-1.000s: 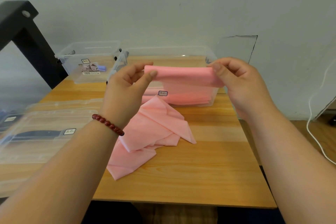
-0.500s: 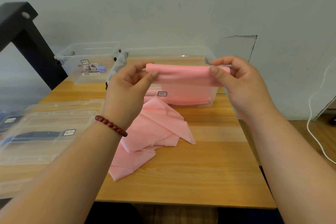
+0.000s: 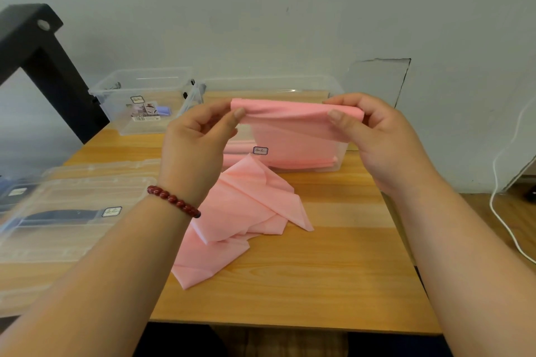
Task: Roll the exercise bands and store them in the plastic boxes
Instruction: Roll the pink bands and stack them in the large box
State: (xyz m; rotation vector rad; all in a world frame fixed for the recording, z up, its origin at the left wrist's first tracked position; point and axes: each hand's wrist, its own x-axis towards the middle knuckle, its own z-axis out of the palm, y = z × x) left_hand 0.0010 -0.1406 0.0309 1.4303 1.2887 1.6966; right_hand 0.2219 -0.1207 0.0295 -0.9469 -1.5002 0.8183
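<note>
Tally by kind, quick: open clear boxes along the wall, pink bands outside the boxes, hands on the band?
Open clear boxes along the wall: 2, the left box and the middle box
Loose pink band: 1
Hands pinching it: 2, left hand and right hand
Total: 5

- Plain indoor workroom (home or office, hard to tell): bare pale wall (image 3: 261, 9), wooden table (image 3: 333, 269).
- Clear plastic boxes (image 3: 116, 107) on top; white cable (image 3: 494, 171) on floor (image 3: 522, 211), right.
</note>
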